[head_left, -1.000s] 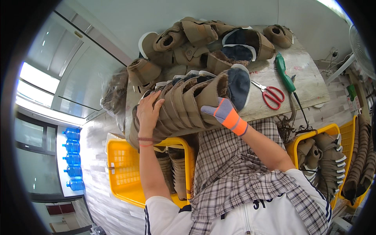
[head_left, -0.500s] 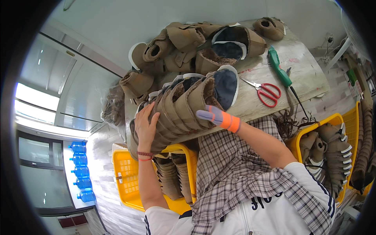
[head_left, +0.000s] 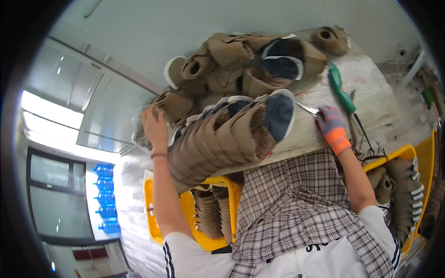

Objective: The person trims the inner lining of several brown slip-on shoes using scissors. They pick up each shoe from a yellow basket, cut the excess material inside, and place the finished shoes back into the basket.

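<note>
red-handled scissors (head_left: pixel 307 108) are partly covered by right hand (head_left: pixel 332 122) near desk's (head_left: pixel 373 90) front edge; left hand (head_left: pixel 155 129) at left-edge shoe (head_left: pixel 175 104). both grips unclear. nested shoes (head_left: pixel 218 141) could be tipped off, if bumped by left forearm (head_left: pixel 166 185).

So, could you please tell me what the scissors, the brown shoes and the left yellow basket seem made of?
Scissors: probably steel blades, judging by their silvery shine; handles mostly hidden.
Brown shoes: perhaps matte suede or imitation, with fuzzy lining at the openings.
Left yellow basket: likely plastic, smooth and evenly coloured.
</note>
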A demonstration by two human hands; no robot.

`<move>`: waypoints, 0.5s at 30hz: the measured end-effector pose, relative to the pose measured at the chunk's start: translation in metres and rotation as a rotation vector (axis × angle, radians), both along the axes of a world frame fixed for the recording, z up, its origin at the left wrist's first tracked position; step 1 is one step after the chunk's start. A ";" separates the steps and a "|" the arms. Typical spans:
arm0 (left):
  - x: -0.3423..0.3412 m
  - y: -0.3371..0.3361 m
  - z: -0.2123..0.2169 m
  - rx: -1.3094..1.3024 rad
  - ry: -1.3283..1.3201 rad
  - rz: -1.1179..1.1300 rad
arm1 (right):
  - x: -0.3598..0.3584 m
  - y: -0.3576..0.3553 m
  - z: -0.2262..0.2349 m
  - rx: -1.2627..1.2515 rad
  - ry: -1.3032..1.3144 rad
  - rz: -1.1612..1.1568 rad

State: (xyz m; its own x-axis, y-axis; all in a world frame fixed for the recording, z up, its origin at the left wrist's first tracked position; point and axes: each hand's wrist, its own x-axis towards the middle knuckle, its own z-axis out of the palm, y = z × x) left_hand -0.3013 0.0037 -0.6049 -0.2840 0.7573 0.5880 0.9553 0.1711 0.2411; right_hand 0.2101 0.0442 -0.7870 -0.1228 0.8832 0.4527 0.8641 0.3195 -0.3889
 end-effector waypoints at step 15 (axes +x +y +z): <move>-0.051 -0.019 0.092 0.258 -0.881 -0.316 | 0.009 -0.011 0.024 -0.385 -0.198 -0.149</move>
State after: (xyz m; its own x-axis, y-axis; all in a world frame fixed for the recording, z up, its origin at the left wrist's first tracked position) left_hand -0.3520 -0.0154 -0.5130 -0.5073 0.7521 0.4207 0.4075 -0.2208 0.8861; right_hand 0.2191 0.0329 -0.7633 -0.0325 0.9971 0.0682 0.9593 0.0503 -0.2778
